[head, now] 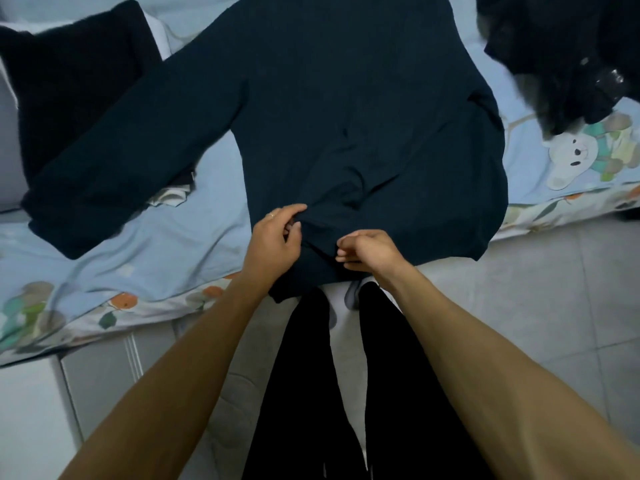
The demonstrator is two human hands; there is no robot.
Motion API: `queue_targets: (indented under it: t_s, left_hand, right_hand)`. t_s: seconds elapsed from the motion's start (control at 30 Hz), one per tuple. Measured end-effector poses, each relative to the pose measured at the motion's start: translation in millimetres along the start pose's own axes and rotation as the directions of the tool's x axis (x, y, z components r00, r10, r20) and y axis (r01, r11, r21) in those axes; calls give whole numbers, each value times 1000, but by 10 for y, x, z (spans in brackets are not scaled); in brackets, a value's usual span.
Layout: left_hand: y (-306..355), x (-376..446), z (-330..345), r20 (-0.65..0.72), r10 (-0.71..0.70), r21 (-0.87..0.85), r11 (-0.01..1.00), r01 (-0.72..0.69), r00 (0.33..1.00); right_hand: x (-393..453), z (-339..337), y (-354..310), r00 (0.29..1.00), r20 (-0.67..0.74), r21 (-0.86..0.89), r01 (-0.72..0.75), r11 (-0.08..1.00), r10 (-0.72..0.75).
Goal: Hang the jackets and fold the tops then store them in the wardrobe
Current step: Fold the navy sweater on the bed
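Two hands meet at the near edge of the dark top (363, 116), and the main risk lies in that small, bunched grip. The garment lies spread on the bed (194, 233), its body running away from the hands, one sleeve stretched off beyond the left hand and the other seemingly already folded in beyond the right. The near edge droops over the side of the mattress toward the floor. Since both hands hold cloth close together at the middle, a pull from here would likely drag creases into the centre rather than smooth the whole width, and the fold could come out crooked. The overhanging part may also slide further off the bed if the hold is loosened, taking the flat layout with it. The long sleeve beyond the left hand sits partly on another dark garment (69, 77), so lifting the top carelessly could catch that piece too.

The left hand (275, 239) has its fingers curled in, thumb and fingertips pinching a gathered ridge of the fabric just ahead of it. The right hand (369, 251) is narrowly curled as well, its fingertips (343, 256) drawn together at the cloth; it looks like a light pinch on the fabric, though the exact contact is hard to make out. A heap of black clothing (568, 53) lies well beyond the right hand.
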State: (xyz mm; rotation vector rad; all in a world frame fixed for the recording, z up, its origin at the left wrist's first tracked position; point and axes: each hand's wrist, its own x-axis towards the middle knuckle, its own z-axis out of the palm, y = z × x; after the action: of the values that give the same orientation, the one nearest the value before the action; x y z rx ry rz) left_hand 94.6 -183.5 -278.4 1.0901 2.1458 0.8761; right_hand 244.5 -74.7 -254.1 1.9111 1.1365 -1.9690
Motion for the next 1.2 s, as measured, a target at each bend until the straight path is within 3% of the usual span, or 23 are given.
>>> queue_targets:
  t_s: [0.07, 0.17, 0.2, 0.3, 0.33, 0.47, 0.57, 0.77, 0.97, 1.2]
  left_hand:
    - [33, -71, -106, -20, -163, -166, 974, 157, 986]
    - [-25, -95, -186, -104, -438, -408, 838, 364, 893]
    - [-54, -98, -195, -81, -509, -464, 780, 420, 857]
    - [-70, -85, -169, 156, -616, -523, 612, 593, 772]
    - [-92, -103, -172, 188, -610, -501, 614, 610, 770]
    - [-218, -168, -245, 104, -593, -543, 639, 545, 798]
    - [-339, -256, -277, 155, -618, -283, 719, 634, 770]
    - [27, -197, -543, -151, -471, -112, 881, 459, 869]
    - [752, 365, -547, 112, -459, -155, 868, 472, 881]
    - [1390, 1417, -162, 187, -380, -129, 905, 406, 906]
  right_hand:
    - [-26, 98, 2, 998, -69, 94, -7, 996, 13]
    - [7, 144, -37, 995, -95, 220, 5, 976, 17]
    - [17, 168, -59, 997, -75, 232, 7, 973, 11]
    - [58, 231, -117, 999, -35, 160, 7, 987, -1]
    - [65, 275, -122, 999, -36, 128, 1, 992, 4]
    - [106, 305, -105, 994, -106, 61, 9, 998, -3]
    - [101, 193, -77, 989, -146, -43, 34, 999, -40]
    - [-175, -152, -359, 973, -144, -264, 139, 954, -182]
    - [-409, -707, -877, 944, -131, -382, 235, 894, -304]
    - [-107, -1684, -1681, 852, -138, -617, 325, 716, -505]
